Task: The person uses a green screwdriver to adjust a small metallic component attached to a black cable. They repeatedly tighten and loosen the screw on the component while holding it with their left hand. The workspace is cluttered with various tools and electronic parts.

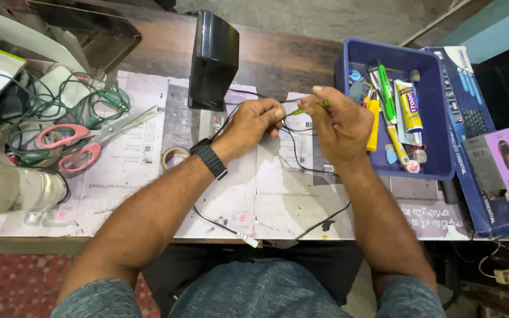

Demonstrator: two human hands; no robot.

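Both my hands meet above the paper-covered table [148, 176]. My left hand [256, 119], with a black watch on the wrist, pinches a thin black wire [294, 156] that loops down toward the table's front edge. My right hand [337, 121] grips a small yellow-green tool [310, 107] whose tip points at the wire end between my fingers. The wire's white plug end [247, 238] lies near the table's front edge.
A black box-shaped device [213, 59] stands behind my hands. A blue tray [437, 147] of tools and glue tubes sits to the right, beside blue and purple boxes [498, 162]. Pink-handled scissors [83, 144], green wires [60, 106], a tape roll [175, 157] and a clear bottle [13, 188] lie left.
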